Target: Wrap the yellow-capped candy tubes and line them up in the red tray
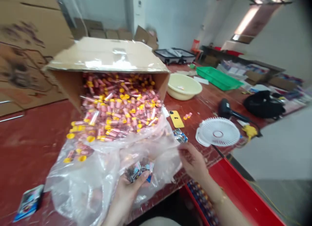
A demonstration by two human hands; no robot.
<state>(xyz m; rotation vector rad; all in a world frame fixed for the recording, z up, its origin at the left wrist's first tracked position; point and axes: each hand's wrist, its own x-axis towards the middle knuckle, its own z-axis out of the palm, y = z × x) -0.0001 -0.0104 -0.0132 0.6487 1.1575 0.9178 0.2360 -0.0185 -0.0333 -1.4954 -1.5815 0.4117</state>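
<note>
My left hand (pixel 129 191) is closed around a few small printed packets (pixel 141 170) in blue and black, held over the clear plastic bag (pixel 80 180). My right hand (pixel 195 161) is at the bag's right edge with its fingers curled in; whether they pinch the plastic or something small is unclear. Just beyond it lie more blue printed packets (pixel 180 135). The bag spreads out from a cardboard box (pixel 109 55) lying on its side. Many small clear tubes (pixel 122 112) with pink contents and yellow caps spill from the box onto the bag.
On the red table (pixel 60 122) are one loose packet (pixel 29 202), a yellow phone (pixel 176 119), a cream basin (pixel 184 86), a green tray (pixel 218 78), a white round fan grille (pixel 218 132) and a black handheld scanner (pixel 231 112). A red bin (pixel 243 193) stands below the right edge.
</note>
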